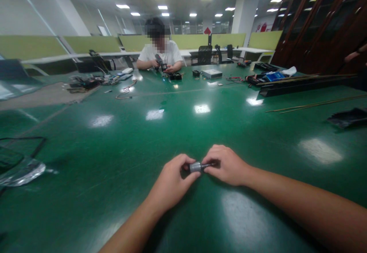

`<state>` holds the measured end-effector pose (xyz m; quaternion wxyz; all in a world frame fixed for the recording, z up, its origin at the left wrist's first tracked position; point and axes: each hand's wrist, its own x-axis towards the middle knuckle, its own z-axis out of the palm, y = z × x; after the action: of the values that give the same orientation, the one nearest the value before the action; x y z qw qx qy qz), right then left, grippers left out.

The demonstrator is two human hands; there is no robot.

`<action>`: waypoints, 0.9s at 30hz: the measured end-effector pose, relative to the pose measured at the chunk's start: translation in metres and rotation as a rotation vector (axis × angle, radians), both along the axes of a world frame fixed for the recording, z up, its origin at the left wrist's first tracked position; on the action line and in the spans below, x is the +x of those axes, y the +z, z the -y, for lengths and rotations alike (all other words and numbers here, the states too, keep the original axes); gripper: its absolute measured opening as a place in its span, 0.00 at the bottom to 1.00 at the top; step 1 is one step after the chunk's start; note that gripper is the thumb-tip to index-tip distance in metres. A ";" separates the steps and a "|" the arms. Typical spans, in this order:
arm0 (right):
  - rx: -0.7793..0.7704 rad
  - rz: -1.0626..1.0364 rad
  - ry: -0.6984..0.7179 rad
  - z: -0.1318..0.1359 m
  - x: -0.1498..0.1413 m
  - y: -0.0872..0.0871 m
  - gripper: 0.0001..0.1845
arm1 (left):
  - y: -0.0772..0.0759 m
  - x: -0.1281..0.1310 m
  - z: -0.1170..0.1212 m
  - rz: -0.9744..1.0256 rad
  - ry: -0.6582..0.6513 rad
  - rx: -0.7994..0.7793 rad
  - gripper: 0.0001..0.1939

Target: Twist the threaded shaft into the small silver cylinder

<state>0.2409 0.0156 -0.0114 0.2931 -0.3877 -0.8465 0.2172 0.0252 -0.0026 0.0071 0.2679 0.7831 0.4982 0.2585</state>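
My left hand (pixel 176 178) is closed around a small silver-and-black cylinder (pixel 195 167), its thumb and fingers on either side of the silver part. From the right, my right hand (pixel 226 165) pinches the thin dark end of the same piece. The cylinder lies roughly level between both hands, low over the green tabletop (pixel 183 130). Its exact kind cannot be made out, and both of its ends are partly covered by fingers.
Across the table a person (pixel 172 54) in a white shirt handles a dark tool. Electronic parts and wires (pixel 83 83) lie at the far left. A grey metal box (pixel 212 73), a long black channel (pixel 301 86) and thin rods (pixel 321 102) lie farther right. Clear plastic (pixel 25 172) is at left.
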 end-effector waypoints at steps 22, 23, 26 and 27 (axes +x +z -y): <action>-0.010 -0.009 -0.012 0.003 0.002 0.003 0.06 | -0.002 -0.003 0.000 -0.015 -0.013 -0.010 0.08; -0.012 -0.009 -0.010 0.003 0.002 0.003 0.07 | -0.002 -0.003 0.000 -0.018 -0.014 -0.012 0.08; -0.010 -0.007 -0.013 0.003 0.003 0.003 0.06 | -0.002 -0.003 0.000 -0.020 -0.017 -0.010 0.08; -0.007 -0.007 -0.017 0.002 0.003 0.002 0.05 | -0.001 -0.003 0.000 -0.020 -0.017 -0.010 0.08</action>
<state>0.2435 0.0133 -0.0091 0.2964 -0.3953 -0.8414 0.2190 0.0224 -0.0028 0.0056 0.2689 0.7885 0.4955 0.2460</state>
